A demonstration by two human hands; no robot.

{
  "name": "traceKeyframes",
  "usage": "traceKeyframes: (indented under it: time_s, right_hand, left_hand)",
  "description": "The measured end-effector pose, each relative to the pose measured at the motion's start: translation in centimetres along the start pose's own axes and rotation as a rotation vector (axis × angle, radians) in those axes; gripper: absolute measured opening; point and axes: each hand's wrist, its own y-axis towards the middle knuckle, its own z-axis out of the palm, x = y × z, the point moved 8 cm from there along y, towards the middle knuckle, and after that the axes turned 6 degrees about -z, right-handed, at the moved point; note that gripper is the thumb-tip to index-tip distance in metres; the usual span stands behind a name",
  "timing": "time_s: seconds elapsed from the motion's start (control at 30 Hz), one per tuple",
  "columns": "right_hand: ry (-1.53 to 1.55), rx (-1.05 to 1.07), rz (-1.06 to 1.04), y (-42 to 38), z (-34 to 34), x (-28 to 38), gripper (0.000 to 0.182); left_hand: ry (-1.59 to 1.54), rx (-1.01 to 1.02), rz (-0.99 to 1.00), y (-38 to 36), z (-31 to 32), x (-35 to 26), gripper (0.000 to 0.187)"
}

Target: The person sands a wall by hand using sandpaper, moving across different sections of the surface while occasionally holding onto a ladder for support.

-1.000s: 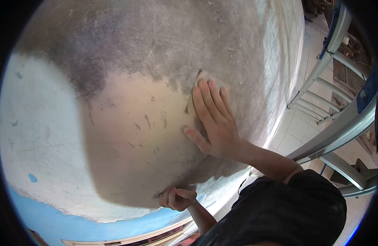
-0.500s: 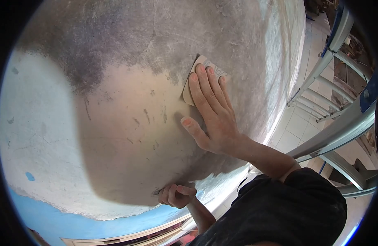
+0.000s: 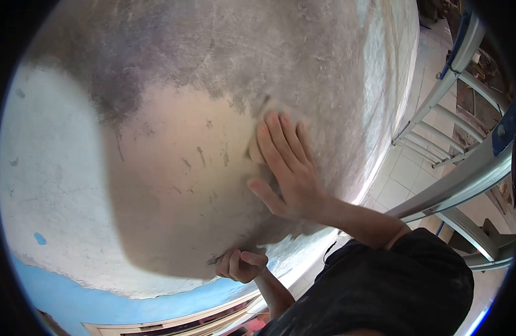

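Note:
My right hand (image 3: 289, 168) lies flat against the plastered wall (image 3: 174, 151), fingers stretched upward and thumb out to the left. Beneath its fingers is a piece of sandpaper (image 3: 256, 149), pressed to the surface and blurred by motion. Lower down, my left hand (image 3: 241, 266) is curled into a fist close to the wall. A small dark edge shows at its knuckles, but what it holds, if anything, is hidden. The wall is pale and smooth near the hands, with dark grey patches above and several scuff marks.
A metal ladder (image 3: 465, 190) with blue fittings stands at the right, close to my arm. Floor tiles (image 3: 400, 176) show beyond the wall's edge. A blue painted strip (image 3: 95, 302) and a pale frame (image 3: 157, 329) run along the bottom left.
My right hand has slid downward in the view along the wall, with the sandpaper under its fingers. My left hand stays in nearly the same place.

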Motion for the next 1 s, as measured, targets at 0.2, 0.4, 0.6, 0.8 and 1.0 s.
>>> traceKeyframes:
  time_s: [0.2, 0.4, 0.6, 0.8, 1.0]
  right_hand:
    - [-0.027, -0.032, -0.012, -2.0, 0.9, -0.1, 0.069]
    - [0.030, -0.165, -0.020, 2.4, -1.7, 0.2, 0.061]
    - [-0.082, -0.101, -0.046, -3.2, 1.6, -1.0, 0.048]
    - [-0.036, -0.212, -0.007, 2.1, -1.1, -1.2, 0.050]
    - [-0.058, -0.022, -0.032, -3.1, 1.3, -1.4, 0.056]
  left_hand:
    - [-0.014, -0.017, -0.010, 0.2, 0.0, -0.1, 0.013]
    - [-0.004, -0.002, -0.010, 0.1, 0.0, 0.0, 0.014]
    - [0.000, -0.015, -0.005, 0.3, 0.1, -0.3, 0.015]
    - [-0.003, 0.009, -0.006, 0.1, 0.1, -0.1, 0.014]
    - [-0.020, -0.024, -0.007, 0.2, 0.1, -0.2, 0.015]
